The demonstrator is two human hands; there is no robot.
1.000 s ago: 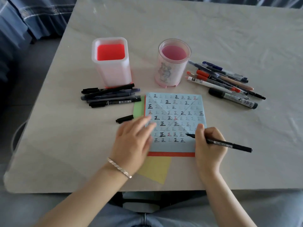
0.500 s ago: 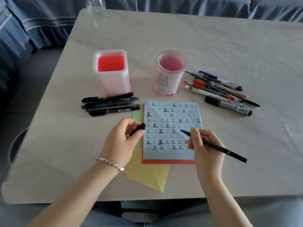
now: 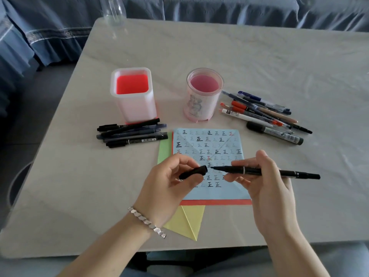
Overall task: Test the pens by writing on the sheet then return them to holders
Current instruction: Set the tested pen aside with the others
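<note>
A blue sheet (image 3: 229,144) covered with rows of written characters lies on coloured papers at the table's middle. Above it my right hand (image 3: 267,188) holds a black pen (image 3: 263,171) level, its bare tip pointing left. My left hand (image 3: 169,182) grips the pen's black cap (image 3: 193,172), whose open end sits just short of the tip. A square white holder with a red inside (image 3: 133,96) and a round pink holder (image 3: 203,96) stand behind the sheet, both without pens.
Several black pens (image 3: 131,132) lie left of the sheet in front of the square holder. A mixed pile of pens and a thick marker (image 3: 265,114) lies to the right. A clear bottle (image 3: 113,11) stands at the table's far edge. Blue cloth hangs behind.
My right hand lifted the pen off the sheet and turned it level. My left hand picked the cap up from the table and brought it to the pen's tip.
</note>
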